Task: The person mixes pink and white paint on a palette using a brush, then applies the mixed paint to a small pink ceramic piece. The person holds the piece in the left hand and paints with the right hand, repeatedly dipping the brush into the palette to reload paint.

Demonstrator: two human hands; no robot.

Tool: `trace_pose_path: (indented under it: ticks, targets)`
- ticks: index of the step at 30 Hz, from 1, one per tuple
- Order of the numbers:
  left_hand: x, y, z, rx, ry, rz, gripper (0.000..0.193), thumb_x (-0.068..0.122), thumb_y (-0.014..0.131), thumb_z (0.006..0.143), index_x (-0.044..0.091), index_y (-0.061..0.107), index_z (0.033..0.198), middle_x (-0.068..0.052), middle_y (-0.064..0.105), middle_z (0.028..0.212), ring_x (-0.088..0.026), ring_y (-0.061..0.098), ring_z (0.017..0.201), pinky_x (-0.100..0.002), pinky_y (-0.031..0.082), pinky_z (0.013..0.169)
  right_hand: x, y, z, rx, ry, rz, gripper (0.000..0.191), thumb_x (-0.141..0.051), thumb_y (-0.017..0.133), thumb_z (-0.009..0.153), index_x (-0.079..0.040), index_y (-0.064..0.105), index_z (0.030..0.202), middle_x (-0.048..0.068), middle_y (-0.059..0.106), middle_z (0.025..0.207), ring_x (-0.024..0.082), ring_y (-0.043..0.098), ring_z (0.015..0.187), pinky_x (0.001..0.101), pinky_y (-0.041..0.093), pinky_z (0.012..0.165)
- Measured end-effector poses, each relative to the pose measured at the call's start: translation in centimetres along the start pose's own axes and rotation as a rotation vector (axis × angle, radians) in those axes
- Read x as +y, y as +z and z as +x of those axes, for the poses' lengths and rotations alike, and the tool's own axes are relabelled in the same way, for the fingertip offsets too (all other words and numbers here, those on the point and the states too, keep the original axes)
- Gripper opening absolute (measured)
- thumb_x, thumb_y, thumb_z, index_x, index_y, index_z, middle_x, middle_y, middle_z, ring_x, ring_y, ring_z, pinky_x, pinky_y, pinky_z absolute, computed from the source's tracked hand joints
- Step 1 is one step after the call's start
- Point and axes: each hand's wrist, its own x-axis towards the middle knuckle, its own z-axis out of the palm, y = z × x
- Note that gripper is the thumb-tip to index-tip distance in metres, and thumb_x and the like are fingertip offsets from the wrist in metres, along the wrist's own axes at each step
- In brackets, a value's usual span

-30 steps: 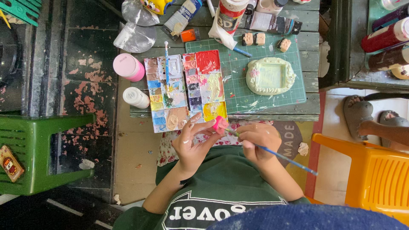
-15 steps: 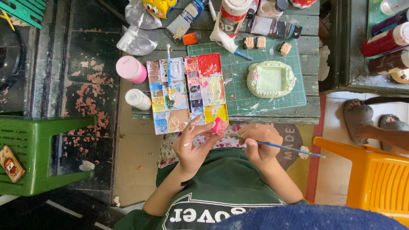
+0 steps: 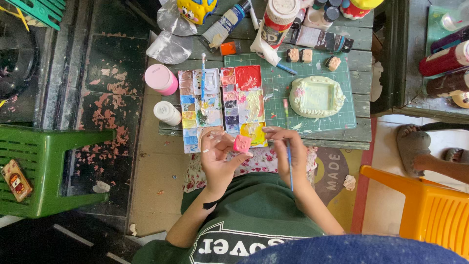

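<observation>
My left hand (image 3: 220, 156) holds a small pink square piece (image 3: 241, 143) between thumb and fingertips, just below the paint palettes (image 3: 222, 105). My right hand (image 3: 286, 149) grips a thin blue-handled brush (image 3: 289, 164) whose handle points down toward my lap. Its tip is up near the palette's yellow well and the pink piece. On the green cutting mat (image 3: 273, 83) lies a pale green frame-shaped clay piece (image 3: 316, 96). Three small tan clay pieces (image 3: 299, 55) sit at the mat's far edge.
A pink cup (image 3: 160, 78) and a white bottle (image 3: 167, 112) stand left of the palettes. Paint bottles and tubes (image 3: 278, 19) crowd the table's far side. A green stool (image 3: 44, 166) with a phone stands left, an orange chair (image 3: 430, 210) right. Another person's sandalled foot (image 3: 415, 146) is nearby.
The brush handle has swung from pointing out to the right to pointing down at my lap. My right hand has shifted closer to the pink piece and the palette.
</observation>
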Motion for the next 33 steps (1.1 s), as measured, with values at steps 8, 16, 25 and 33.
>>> trace_pose_path:
  ticks: [8, 16, 25, 33]
  targets:
    - [-0.9, -0.4, -0.3, 0.005, -0.063, -0.089, 0.062, -0.009, 0.085, 0.081, 0.004, 0.046, 0.128, -0.009, 0.066, 0.109, -0.018, 0.071, 0.102, -0.03, 0.061, 0.082, 0.8, 1.7, -0.5, -0.188, 0.065, 0.227, 0.04, 0.002, 0.077, 0.09, -0.009, 0.041, 0.106, 0.012, 0.064, 0.122, 0.013, 0.06, 0.096, 0.0281, 0.054, 0.087]
    - [0.1, -1.3, -1.3, -0.021, -0.058, 0.003, 0.048, -0.011, 0.084, 0.081, -0.002, 0.058, 0.121, -0.011, 0.064, 0.12, -0.016, 0.071, 0.102, -0.03, 0.063, 0.082, 2.3, 2.6, -1.6, -0.175, 0.093, 0.242, 0.039, 0.004, 0.078, 0.088, -0.008, 0.044, 0.102, 0.012, 0.066, 0.11, 0.014, 0.063, 0.091, 0.0287, 0.054, 0.082]
    - [-0.3, -3.7, -2.6, -0.098, -0.196, -0.077, 0.037, -0.011, 0.074, 0.089, -0.004, 0.058, 0.122, -0.02, 0.061, 0.142, -0.017, 0.071, 0.108, -0.033, 0.062, 0.089, 2.6, 2.3, -1.2, -0.296, 0.113, 0.326, 0.033, 0.006, 0.074, 0.092, -0.007, 0.045, 0.101, 0.013, 0.066, 0.112, 0.015, 0.066, 0.097, 0.0303, 0.056, 0.089]
    - [0.2, -5.7, -2.2, -0.15, -0.098, 0.015, 0.032, -0.015, 0.073, 0.09, -0.003, 0.054, 0.113, -0.021, 0.064, 0.137, -0.021, 0.07, 0.117, -0.036, 0.063, 0.096, 1.2, 2.3, 0.5, -0.352, -0.008, 0.163, 0.015, -0.008, 0.064, 0.1, -0.005, 0.052, 0.107, 0.012, 0.07, 0.114, 0.015, 0.067, 0.098, 0.0286, 0.054, 0.086]
